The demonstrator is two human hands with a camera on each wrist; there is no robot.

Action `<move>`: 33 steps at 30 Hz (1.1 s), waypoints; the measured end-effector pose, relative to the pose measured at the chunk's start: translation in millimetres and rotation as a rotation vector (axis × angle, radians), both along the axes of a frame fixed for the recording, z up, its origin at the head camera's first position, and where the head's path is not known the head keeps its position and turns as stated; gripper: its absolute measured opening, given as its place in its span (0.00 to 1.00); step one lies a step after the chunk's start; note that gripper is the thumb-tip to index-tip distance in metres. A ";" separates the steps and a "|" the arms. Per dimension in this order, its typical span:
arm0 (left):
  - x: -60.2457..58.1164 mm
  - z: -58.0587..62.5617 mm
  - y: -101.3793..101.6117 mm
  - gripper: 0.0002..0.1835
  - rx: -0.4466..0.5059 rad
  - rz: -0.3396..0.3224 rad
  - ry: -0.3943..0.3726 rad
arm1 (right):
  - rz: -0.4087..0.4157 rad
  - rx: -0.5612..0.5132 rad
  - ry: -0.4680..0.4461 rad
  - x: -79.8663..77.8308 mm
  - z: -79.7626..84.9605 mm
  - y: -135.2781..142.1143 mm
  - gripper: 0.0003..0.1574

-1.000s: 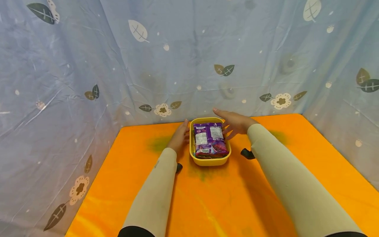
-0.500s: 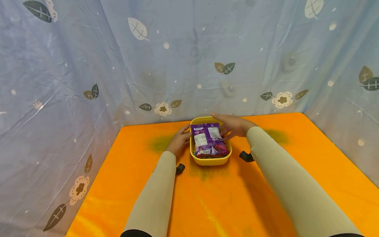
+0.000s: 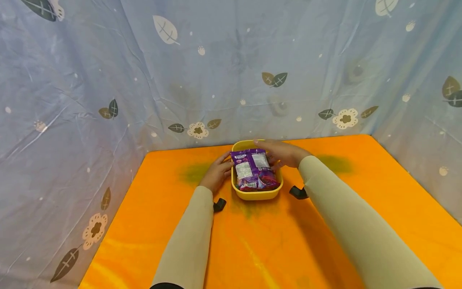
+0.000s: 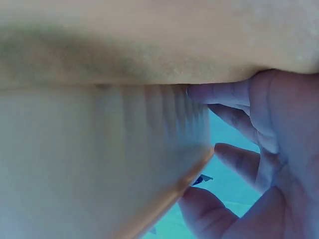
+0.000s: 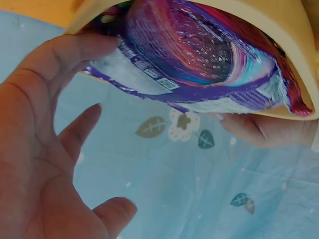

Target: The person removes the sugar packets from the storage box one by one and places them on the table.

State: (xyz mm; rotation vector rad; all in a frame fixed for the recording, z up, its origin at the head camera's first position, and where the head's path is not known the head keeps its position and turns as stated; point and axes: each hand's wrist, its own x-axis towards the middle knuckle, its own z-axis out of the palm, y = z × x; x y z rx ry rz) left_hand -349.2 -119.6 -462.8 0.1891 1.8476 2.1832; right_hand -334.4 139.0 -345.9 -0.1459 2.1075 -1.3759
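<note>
- Your yellow tub [image 3: 257, 196] stands upright near the far edge of the orange table [image 3: 144, 224], between your two hands.
- The purple packet [image 3: 254, 172] lies inside it, printed side up, with its far-left corner reaching over the tub's left rim.
- Your left hand [image 3: 216, 174] is beside the tub's left side, fingers loosely extended and fingertips against the ribbed wall; they are not wrapped round anything.
- Your right hand [image 3: 283, 154] reaches over the tub's right rim, fingers spread and thumb well apart from them. One fingertip touches the packet's edge, without a grip on it.
- Both your forearms wear pale sleeves [image 3: 351, 224], and a small black piece [image 3: 298, 192] sticks out under each wrist.
- Behind the table you have a bluish curtain [image 3: 216, 60] printed with leaves and flowers.
</note>
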 end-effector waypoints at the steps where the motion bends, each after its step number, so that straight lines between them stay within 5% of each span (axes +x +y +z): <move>1: -0.3 -0.9 -0.6 0.34 0.004 0.001 -0.001 | -0.004 0.002 0.008 0.7 -0.5 -0.6 0.59; 14: -3.2 -5.7 -3.8 0.35 -0.014 0.004 0.021 | -0.004 -0.038 0.084 0.3 -18.1 3.1 0.38; 25: -4.3 -8.3 -1.3 0.36 -0.010 0.008 0.028 | -0.058 -0.293 0.000 10.7 -41.1 -6.1 0.37; 33: -2.2 -7.6 -1.8 0.33 -0.026 0.015 0.043 | -0.023 -0.248 -0.012 19.2 -47.5 -11.9 0.39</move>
